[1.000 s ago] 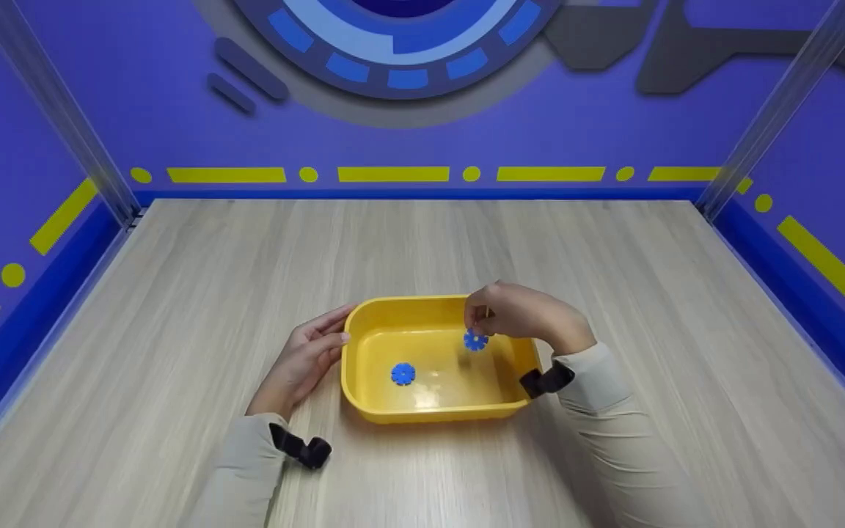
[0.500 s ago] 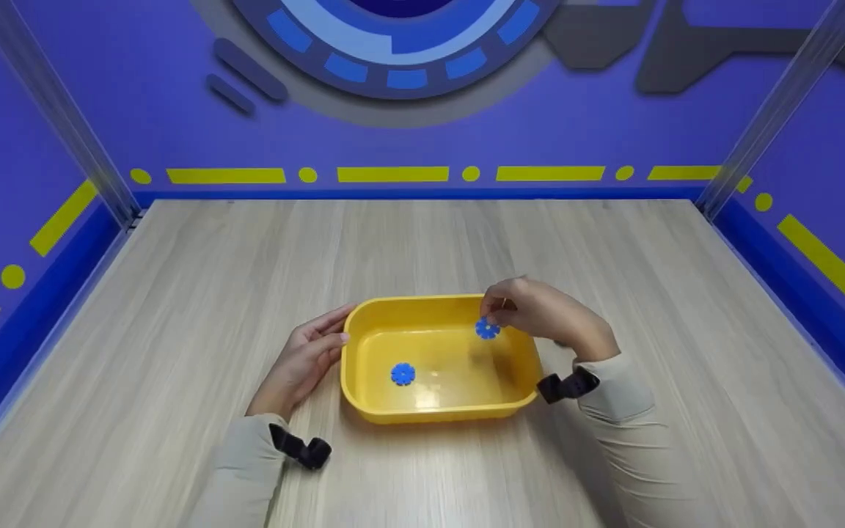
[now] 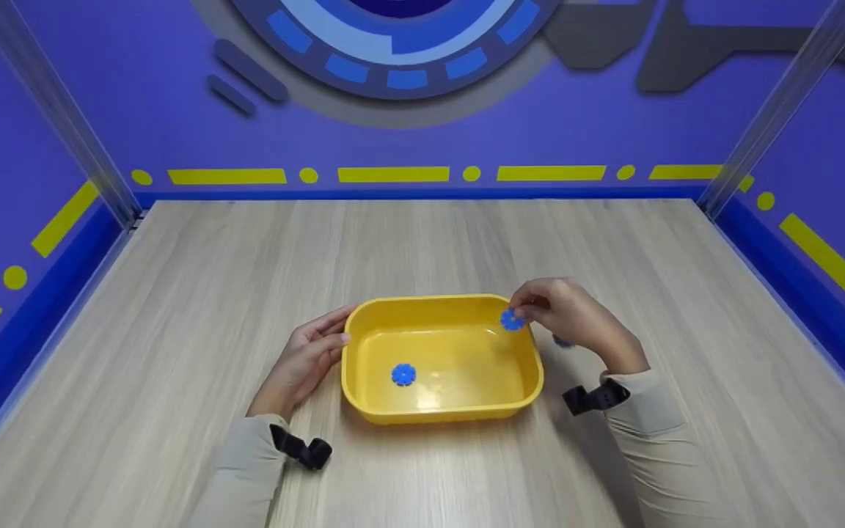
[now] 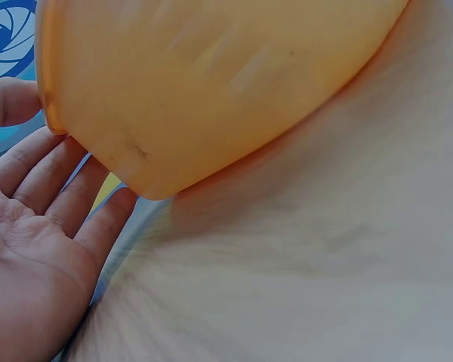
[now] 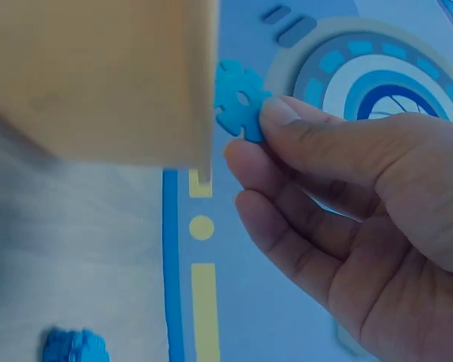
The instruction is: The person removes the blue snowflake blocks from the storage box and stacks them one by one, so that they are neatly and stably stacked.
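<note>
A yellow plastic tub (image 3: 441,415) stands on the table, and one blue notched disc (image 3: 403,375), shaped like a snowflake, lies flat on its floor. At the tub's left end my left hand (image 3: 304,359) holds the rim, thumb at the edge and fingers (image 4: 60,177) along the outer wall. My right hand (image 3: 573,315) is over the tub's far right corner. Between thumb and fingertips it pinches another blue snowflake disc (image 5: 241,102), upright beside the rim. Under that hand more blue pieces (image 5: 74,345) lie on the table, mostly hidden in the head view.
Wood-grain table surface (image 3: 246,249) surrounds the tub. Blue panels (image 3: 422,139) with yellow markings enclose the back and both sides. A dark camera strap (image 3: 595,397) is worn on the right wrist, close to the tub's right side.
My right hand has moved rightward and slightly away from me, carrying the pinched disc from above the tub's interior to its right rim. The left hand, tub and lying disc stay put.
</note>
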Demonstrator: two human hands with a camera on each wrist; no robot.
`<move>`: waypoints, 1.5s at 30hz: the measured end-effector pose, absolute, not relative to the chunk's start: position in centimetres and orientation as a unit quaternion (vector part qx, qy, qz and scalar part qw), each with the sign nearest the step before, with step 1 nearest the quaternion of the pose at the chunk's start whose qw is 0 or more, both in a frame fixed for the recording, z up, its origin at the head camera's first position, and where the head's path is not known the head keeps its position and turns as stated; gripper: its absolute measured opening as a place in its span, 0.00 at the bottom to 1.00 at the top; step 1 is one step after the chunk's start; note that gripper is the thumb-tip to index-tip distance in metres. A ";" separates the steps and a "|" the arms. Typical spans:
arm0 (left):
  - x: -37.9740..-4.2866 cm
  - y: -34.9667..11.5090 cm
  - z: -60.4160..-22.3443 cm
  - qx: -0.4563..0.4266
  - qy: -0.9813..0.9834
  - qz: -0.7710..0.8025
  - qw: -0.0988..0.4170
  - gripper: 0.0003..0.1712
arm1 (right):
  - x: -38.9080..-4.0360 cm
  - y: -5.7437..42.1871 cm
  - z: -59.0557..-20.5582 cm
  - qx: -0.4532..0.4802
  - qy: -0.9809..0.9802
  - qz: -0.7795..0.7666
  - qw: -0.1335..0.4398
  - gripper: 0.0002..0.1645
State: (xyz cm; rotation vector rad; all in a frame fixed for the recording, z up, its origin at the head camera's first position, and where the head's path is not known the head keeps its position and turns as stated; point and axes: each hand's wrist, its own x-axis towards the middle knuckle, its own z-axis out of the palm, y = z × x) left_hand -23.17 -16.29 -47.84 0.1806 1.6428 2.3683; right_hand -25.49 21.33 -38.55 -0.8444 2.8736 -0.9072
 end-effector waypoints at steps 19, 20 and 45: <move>-22.9 -16.3 -48.0 0.061 0.566 0.814 0.120 0.36 | -25.5 26.2 -40.2 -0.175 0.935 -0.307 0.011 0.05; -22.9 -16.3 -48.0 0.061 0.567 0.813 0.119 0.36 | -25.6 26.4 -40.3 -0.169 0.936 -0.308 0.014 0.05; -23.1 -16.2 -47.8 0.071 0.565 0.813 0.123 0.36 | -26.3 28.8 -42.3 -0.081 0.948 -0.305 0.050 0.07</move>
